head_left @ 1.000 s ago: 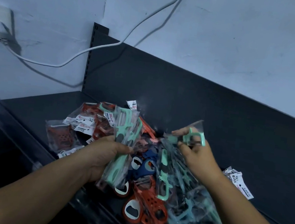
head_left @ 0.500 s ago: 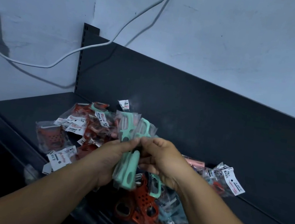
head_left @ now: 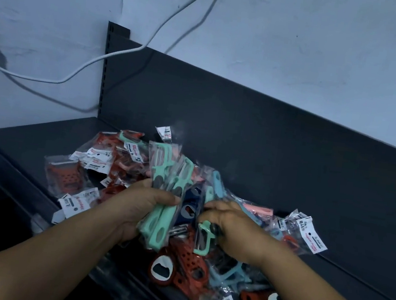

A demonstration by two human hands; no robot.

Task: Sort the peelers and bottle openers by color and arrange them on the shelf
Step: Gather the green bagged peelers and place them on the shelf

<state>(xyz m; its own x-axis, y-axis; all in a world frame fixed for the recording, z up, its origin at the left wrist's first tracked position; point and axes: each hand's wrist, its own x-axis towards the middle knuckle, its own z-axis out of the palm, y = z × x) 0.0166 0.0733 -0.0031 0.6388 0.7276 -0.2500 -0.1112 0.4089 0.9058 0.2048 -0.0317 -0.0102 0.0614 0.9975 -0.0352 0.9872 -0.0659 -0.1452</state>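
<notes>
As L hand (head_left: 135,207) grips mint peelers (head_left: 156,223), R hand (head_left: 235,226) prob. pinches peeler (head_left: 205,226).

Place: a shop, or its stockroom.
Fixture: dark metal shelf (head_left: 30,144) with a back panel (head_left: 243,135) and a slotted upright (head_left: 106,64) at the far left.
Goods: a heap of bagged peelers and bottle openers (head_left: 178,269), with printed white labels (head_left: 312,236).
Wall: bare painted wall (head_left: 305,38), with a white cable (head_left: 119,51) hanging across it.
</notes>
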